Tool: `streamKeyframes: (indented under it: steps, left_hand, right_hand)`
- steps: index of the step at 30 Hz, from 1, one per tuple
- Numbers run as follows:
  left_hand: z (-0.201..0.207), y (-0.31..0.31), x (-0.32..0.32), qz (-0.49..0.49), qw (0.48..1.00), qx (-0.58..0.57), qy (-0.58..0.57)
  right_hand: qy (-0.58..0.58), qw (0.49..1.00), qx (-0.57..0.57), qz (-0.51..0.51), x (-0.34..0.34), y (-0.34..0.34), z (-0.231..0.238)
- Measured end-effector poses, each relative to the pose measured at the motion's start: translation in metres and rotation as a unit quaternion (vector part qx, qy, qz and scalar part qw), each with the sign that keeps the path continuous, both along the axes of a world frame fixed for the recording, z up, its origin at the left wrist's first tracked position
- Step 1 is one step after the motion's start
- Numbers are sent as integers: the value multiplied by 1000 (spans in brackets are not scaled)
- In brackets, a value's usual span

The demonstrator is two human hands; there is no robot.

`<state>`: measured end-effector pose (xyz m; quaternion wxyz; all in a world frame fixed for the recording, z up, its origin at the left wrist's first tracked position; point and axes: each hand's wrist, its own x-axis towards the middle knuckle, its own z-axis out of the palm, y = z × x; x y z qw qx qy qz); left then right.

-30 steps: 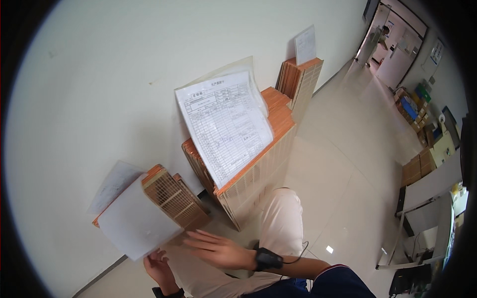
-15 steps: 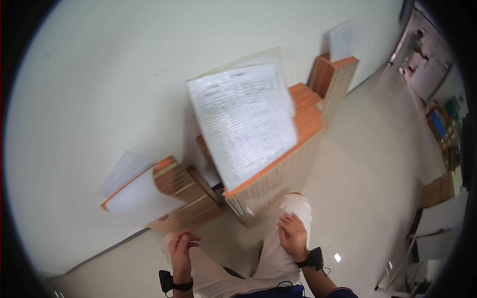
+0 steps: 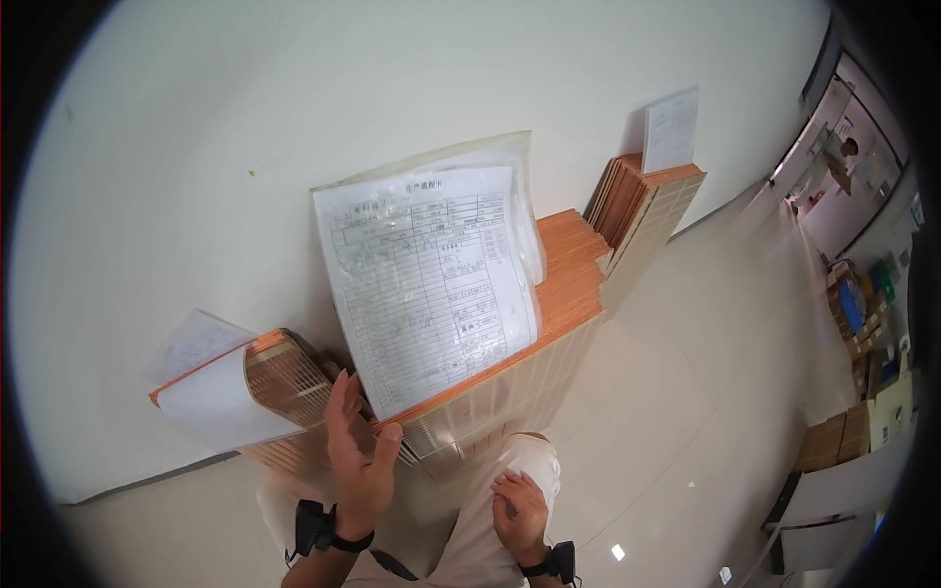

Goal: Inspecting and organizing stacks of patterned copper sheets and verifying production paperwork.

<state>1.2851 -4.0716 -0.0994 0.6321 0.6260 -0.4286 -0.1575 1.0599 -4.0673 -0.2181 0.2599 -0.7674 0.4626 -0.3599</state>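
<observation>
A printed form in a clear plastic sleeve [image 3: 431, 284] stands on a large stack of thin orange-edged panels [image 3: 569, 255] leaning by the wall. Grid lines run across the stack's pale front face. My left hand [image 3: 360, 461] is raised at the stack's near left corner, its thumb and fingers apart and nothing held. The fingertips are close to the corner; whether they touch it I cannot tell. Resting on my right thigh in pale trousers, my right hand [image 3: 520, 514] has loosely bent fingers and holds nothing. Black bands with small dark boxes sit on both wrists.
Another panel stack [image 3: 289, 377] on the left has a white sheet [image 3: 216, 397] draped over it. Farther right stands a narrow stack [image 3: 647, 196] with an upright paper [image 3: 671, 132]. Cardboard boxes [image 3: 833, 441] line the right side, and a person [image 3: 845, 162] is beyond the doorway.
My left hand has lifted from my thigh and moved forward to the corner of the large stack. My right hand stays on the thigh. The view has shifted, so the stacks sit lower and farther left.
</observation>
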Motion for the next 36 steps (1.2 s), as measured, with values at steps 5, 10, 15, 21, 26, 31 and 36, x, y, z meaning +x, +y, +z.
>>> streamKeyframes:
  steps: [5, 10, 15, 21, 26, 31, 36]
  left_hand:
    - [-26, -13, -8, 14, 998, 0, 67]
    - [-51, -28, -11, 58, 997, -16, 42]
    - [-62, -26, -12, 130, 991, 11, -5]
    - [-49, -27, -19, 222, 970, 53, -79]
    - [-34, -23, -27, 165, 984, 57, -28]
    - [-35, -26, -32, 181, 976, 123, 8]
    - [-64, -24, -6, 184, 983, -8, 25]
  right_hand:
    - [1, 1000, -10, 4, 2, -9, 0]
    - [-7, 1000, -1, -1, -6, -18, -2]
    - [-8, 1000, -6, -20, -13, -20, -11]
    - [-43, 999, -10, -17, -11, -15, -10]
    - [2, 999, -7, -48, -10, -4, 0]
    - [18, 998, -38, -34, -11, -4, -6]
    - [-14, 1000, -11, -5, 7, -13, -3]
